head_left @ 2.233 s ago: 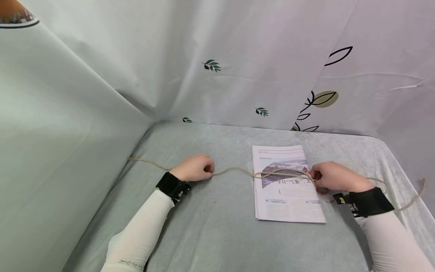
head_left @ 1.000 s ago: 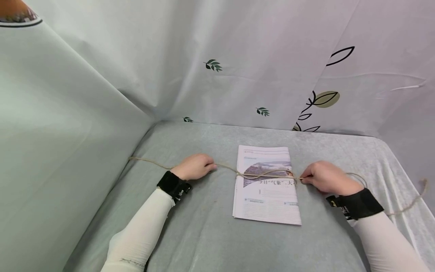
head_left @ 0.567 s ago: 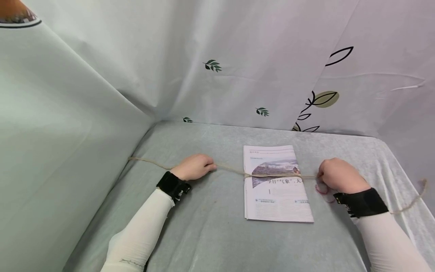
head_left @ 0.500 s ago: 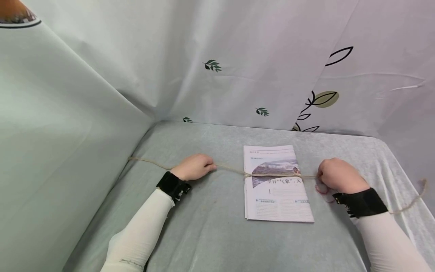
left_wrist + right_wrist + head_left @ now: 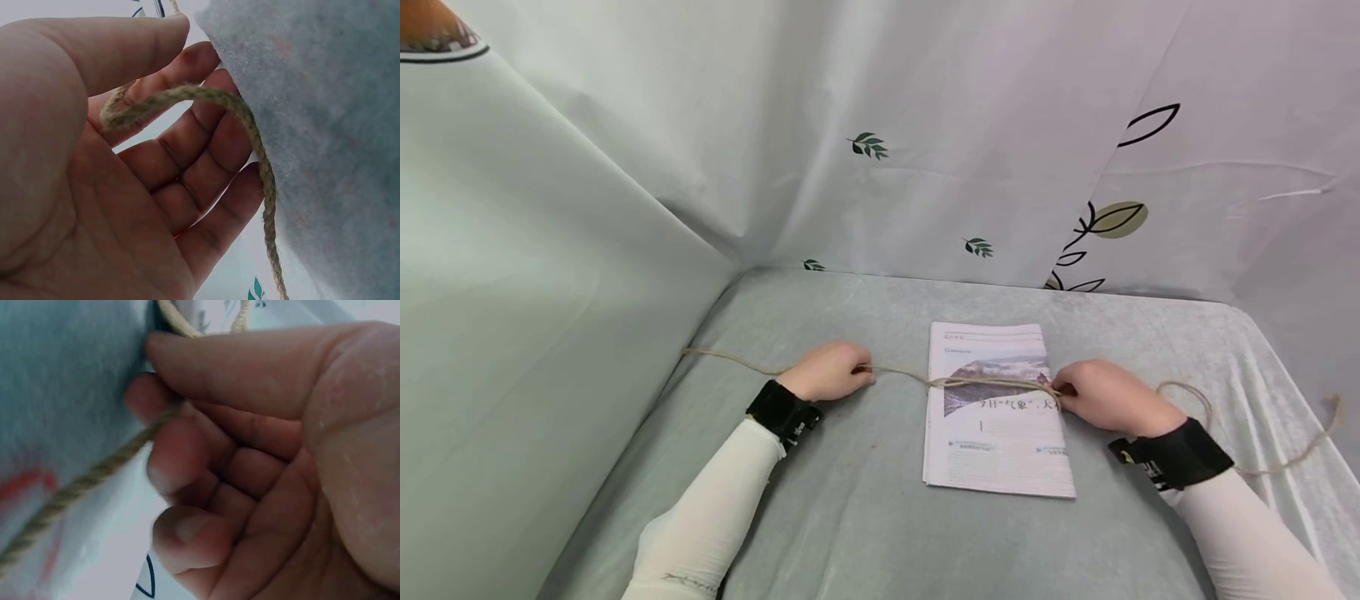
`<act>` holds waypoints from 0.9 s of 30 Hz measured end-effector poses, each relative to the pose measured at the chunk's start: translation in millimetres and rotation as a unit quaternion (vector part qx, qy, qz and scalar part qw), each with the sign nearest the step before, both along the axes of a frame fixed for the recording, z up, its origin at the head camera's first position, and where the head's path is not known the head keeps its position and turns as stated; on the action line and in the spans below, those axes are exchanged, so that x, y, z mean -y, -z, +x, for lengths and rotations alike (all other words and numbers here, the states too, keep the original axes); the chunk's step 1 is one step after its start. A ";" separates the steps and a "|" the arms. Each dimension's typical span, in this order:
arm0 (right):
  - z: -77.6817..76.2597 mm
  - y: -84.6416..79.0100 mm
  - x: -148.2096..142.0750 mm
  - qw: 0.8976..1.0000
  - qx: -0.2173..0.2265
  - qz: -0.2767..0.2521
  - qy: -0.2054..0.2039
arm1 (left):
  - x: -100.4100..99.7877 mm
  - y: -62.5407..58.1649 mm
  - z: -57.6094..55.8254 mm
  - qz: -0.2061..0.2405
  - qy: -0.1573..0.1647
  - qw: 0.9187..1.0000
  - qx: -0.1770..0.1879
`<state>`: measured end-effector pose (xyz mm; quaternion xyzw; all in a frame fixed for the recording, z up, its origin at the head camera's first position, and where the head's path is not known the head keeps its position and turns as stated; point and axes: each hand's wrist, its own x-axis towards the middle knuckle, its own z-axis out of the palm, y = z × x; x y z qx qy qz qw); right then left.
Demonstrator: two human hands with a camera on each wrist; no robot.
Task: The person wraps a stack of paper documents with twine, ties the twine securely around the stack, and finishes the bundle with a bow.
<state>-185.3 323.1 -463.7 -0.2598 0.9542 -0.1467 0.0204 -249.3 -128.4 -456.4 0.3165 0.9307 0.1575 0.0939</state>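
Note:
A folded newspaper (image 5: 1000, 462) lies on the table. A thin jute rope (image 5: 895, 369) crosses its upper half, with strands twisted together near the left edge and side by side on the page. Left of the newspaper, my left hand (image 5: 831, 371) holds the rope between thumb and curled fingers. In the left wrist view the rope (image 5: 267, 212) bends through that hand and hangs across the fingers. At the newspaper's right edge my right hand (image 5: 1105, 396) pinches the rope. The right wrist view shows a strand (image 5: 81, 484) running out from between its fingers.
One rope tail (image 5: 730, 357) runs left to where the table meets the side cloth. Another tail (image 5: 1292, 463) curls behind the right wrist toward the table's right edge. A grey cloth (image 5: 850, 517) covers the table; a white leaf-print sheet (image 5: 925, 167) hangs behind it.
The loose strands over the newspaper were pulled tight and now lie closer together. Since half a second ago my right hand has come left to the newspaper's edge, and the newspaper has shifted slightly left.

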 end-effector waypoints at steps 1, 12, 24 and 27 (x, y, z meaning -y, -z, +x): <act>0.6 1.6 2.6 1.000 -0.009 -0.004 -0.004 | 0.0 -0.2 -0.2 0.001 0.000 1.000 0.000; 10.4 14.8 41.4 0.996 -0.026 -0.078 -0.042 | 1.0 -1.5 -1.6 0.004 -0.012 1.000 0.002; 11.6 1.5 17.6 0.997 -0.040 -0.026 -0.056 | 2.7 -2.4 -0.1 -0.005 -0.017 1.000 0.002; 10.9 -1.5 10.4 0.998 -0.047 -0.009 -0.042 | 3.5 -3.8 0.1 0.001 -0.010 1.000 0.005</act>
